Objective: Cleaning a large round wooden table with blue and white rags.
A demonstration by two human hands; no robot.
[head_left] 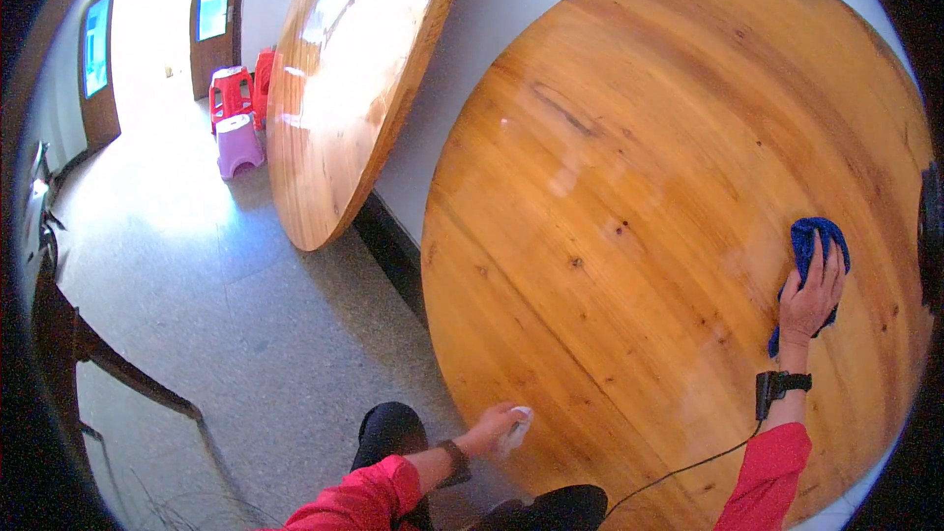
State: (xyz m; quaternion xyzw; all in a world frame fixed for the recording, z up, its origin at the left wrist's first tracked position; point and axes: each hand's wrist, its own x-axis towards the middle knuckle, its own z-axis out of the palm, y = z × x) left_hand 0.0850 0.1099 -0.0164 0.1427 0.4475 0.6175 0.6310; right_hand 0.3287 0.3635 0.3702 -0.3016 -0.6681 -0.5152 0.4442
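Observation:
A large round wooden tabletop [590, 315] with a glossy finish and dark knots fills the right side, its face turned toward me. On its right part my right hand [808, 303] presses a dark blue cloth [806, 233] against the wood, fingers over the bunched fabric. My left hand [492, 430] is closed on a small white crumpled wad, perhaps tissue [518, 425], by the tabletop's lower left edge. Both sleeves are red. A dark strap with a small box and cable circles the right wrist.
A second round wooden tabletop [329, 138] stands tilted at the pale wall [492, 15]. Red plastic stools [231, 93] and a purple stool [239, 147] stand near a bright open doorway [157, 49]. Dark wooden furniture legs [133, 364] rise from the speckled floor [246, 334] at left.

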